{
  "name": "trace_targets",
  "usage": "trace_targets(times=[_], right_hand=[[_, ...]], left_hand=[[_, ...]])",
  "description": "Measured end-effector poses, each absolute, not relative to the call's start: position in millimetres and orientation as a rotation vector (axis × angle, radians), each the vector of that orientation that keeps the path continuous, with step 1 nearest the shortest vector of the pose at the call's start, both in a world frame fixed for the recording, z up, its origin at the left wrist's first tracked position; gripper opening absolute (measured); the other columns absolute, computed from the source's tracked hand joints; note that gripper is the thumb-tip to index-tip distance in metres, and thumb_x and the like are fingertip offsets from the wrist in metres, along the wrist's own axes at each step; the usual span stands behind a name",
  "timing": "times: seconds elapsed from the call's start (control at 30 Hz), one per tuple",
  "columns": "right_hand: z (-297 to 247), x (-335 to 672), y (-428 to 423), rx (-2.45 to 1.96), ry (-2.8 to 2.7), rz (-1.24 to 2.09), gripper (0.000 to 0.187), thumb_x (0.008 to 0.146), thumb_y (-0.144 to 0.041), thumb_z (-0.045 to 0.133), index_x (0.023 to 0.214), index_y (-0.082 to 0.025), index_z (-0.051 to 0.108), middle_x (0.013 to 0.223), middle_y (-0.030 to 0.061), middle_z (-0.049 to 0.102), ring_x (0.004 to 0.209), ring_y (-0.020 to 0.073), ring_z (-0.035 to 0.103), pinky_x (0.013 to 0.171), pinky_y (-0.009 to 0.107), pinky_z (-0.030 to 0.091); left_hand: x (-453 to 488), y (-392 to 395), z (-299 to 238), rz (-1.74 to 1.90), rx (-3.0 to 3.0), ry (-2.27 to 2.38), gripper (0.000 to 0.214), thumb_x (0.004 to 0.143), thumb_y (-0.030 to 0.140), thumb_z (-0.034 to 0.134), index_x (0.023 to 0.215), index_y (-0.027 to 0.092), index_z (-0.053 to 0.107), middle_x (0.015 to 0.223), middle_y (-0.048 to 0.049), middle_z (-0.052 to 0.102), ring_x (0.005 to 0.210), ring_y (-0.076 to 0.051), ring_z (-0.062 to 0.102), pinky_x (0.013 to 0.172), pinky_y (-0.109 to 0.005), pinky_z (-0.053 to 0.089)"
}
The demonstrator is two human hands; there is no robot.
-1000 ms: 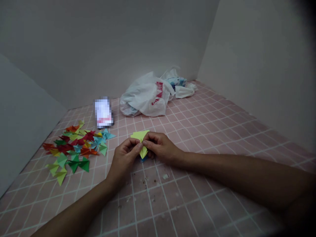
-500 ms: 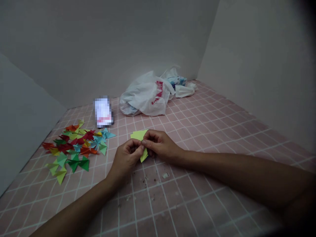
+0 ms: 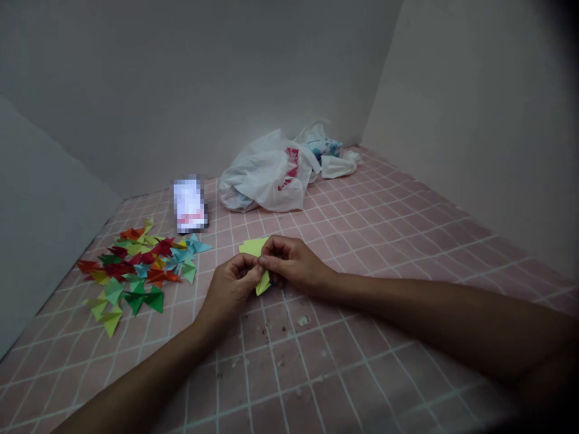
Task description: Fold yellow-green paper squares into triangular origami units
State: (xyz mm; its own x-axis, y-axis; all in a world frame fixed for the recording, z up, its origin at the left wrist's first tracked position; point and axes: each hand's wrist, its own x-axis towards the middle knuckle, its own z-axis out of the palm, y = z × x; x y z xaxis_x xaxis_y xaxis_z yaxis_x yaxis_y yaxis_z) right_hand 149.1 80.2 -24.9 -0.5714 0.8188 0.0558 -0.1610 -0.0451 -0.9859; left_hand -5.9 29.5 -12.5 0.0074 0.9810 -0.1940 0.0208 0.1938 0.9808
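- Two bare hands work near the middle of the pink tiled surface (image 3: 344,343): the left hand (image 3: 230,289) and the right hand (image 3: 294,263).
- Their fingers are closed and grasping. The left fingers (image 3: 246,269) and the right fingers (image 3: 272,261) pinch one folded yellow-green paper (image 3: 254,246) from two sides, and the fingertips nearly touch.
- This paper is between the hands and its long axis goes from the far side toward the person, with a little tilt. Its wide upper part shows above the fingers, and its narrow tip (image 3: 263,284) points down below them.
- The upper part is a little closer to the right hand, but both hands hold the paper, so neither is clearly nearer.
- One small blue piece (image 3: 269,288) shows just under the tip, too hidden to tell what it is.
- Many folded paper pieces (image 3: 136,271) in red, green, blue and yellow lie near the left edge, closer to the left hand.
- Near the far edge are one blurred object (image 3: 189,205), a white plastic bag (image 3: 265,175) with red print, and a white cloth (image 3: 337,167) toward the far right corner.
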Motion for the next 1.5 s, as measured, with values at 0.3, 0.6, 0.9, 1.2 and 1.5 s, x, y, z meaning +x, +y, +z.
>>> trace_targets(times=[0.3, 0.6, 0.9, 1.2, 1.5], right_hand=[[-24.9, 149.9, 81.1, -0.741, -1.611, 1.642, 0.025, 0.094, -0.030, 0.046, 0.072, -0.019, 0.049, 0.050, -0.0053, 0.052, 0.043, 0.0082, 0.048, 0.043, 0.020, 0.037], [-17.0, 151.6, 80.1, -0.810, -1.657, 1.456, 0.017, 0.088, -0.029, 0.056, 0.075, -0.019, 0.054, 0.056, -0.0050, 0.051, 0.051, 0.0094, 0.045, 0.050, 0.022, 0.034], [-18.4, 151.8, 80.4, -0.780, -1.627, 1.447, 0.018, 0.088, -0.030, 0.057, 0.074, -0.019, 0.052, 0.059, -0.0049, 0.049, 0.054, 0.0100, 0.045, 0.052, 0.023, 0.035], [-18.7, 149.0, 77.5, -0.760, -1.532, 1.684, 0.014, 0.085, -0.029, 0.062, 0.081, -0.019, 0.054, 0.063, -0.0048, 0.053, 0.053, 0.0090, 0.048, 0.048, 0.021, 0.040], [-24.0, 145.3, 78.6, -0.801, -1.535, 1.632, 0.012, 0.080, -0.024, 0.064, 0.076, -0.018, 0.055, 0.067, -0.0032, 0.056, 0.057, 0.0098, 0.053, 0.050, 0.021, 0.044]], left_hand=[[-5.3, 30.8, -13.7, 1.035, 1.112, 1.273, 0.022, 0.078, 0.037, 0.072, 0.075, 0.017, 0.062, 0.069, -0.0008, 0.064, 0.065, -0.015, 0.058, 0.064, -0.028, 0.045], [-5.4, 29.0, -7.5, 1.106, 1.147, 1.259, 0.023, 0.082, 0.041, 0.068, 0.081, 0.018, 0.069, 0.076, -0.0021, 0.069, 0.069, -0.015, 0.059, 0.067, -0.026, 0.046], [-4.9, 29.8, -10.1, 1.157, 1.033, 1.230, 0.020, 0.072, 0.031, 0.078, 0.082, 0.017, 0.066, 0.076, 0.0005, 0.067, 0.070, -0.012, 0.060, 0.066, -0.023, 0.046], [-7.7, 31.0, -10.4, 1.362, 1.085, 1.323, 0.018, 0.073, 0.028, 0.076, 0.082, 0.017, 0.064, 0.077, 0.0018, 0.064, 0.070, -0.011, 0.059, 0.066, -0.023, 0.048], [-5.8, 29.3, -10.3, 1.336, 1.149, 1.359, 0.018, 0.073, 0.029, 0.075, 0.082, 0.018, 0.064, 0.077, 0.0010, 0.065, 0.070, -0.013, 0.060, 0.065, -0.025, 0.050]])
